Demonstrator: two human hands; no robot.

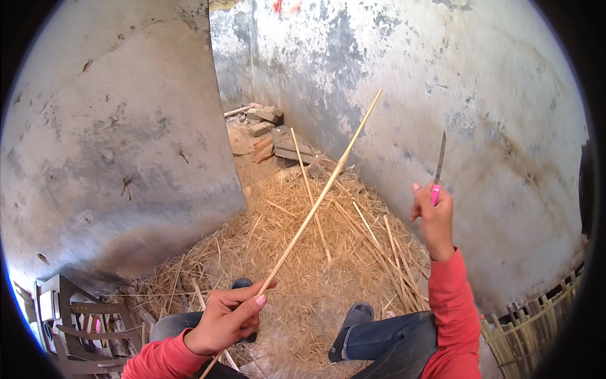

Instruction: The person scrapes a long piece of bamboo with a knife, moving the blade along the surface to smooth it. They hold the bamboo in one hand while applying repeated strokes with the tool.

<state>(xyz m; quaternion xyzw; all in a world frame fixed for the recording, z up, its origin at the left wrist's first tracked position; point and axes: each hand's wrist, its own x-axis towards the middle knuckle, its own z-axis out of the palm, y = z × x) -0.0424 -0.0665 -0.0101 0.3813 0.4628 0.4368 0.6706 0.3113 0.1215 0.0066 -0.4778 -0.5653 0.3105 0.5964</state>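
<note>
A long, thin pale stick (303, 228), perhaps bamboo, slants up and away to the right, with a thicker knot on its upper part. My left hand (233, 316) is closed round its lower length, thumb and fingers pinching it, and its tail end runs down past my wrist. Raised at the right, apart from the stick, my right hand (434, 218) grips a knife (437, 192) by its pink handle. The narrow dark blade points upward. My fingers cover part of the handle.
Straw-like shavings (297, 271) cover the floor between my feet, with several loose sticks (372, 246) on them. Bricks (262, 123) lie by the far wall (404, 76). A wooden chair (95, 328) stands at lower left, a slatted bamboo piece (530, 328) at lower right.
</note>
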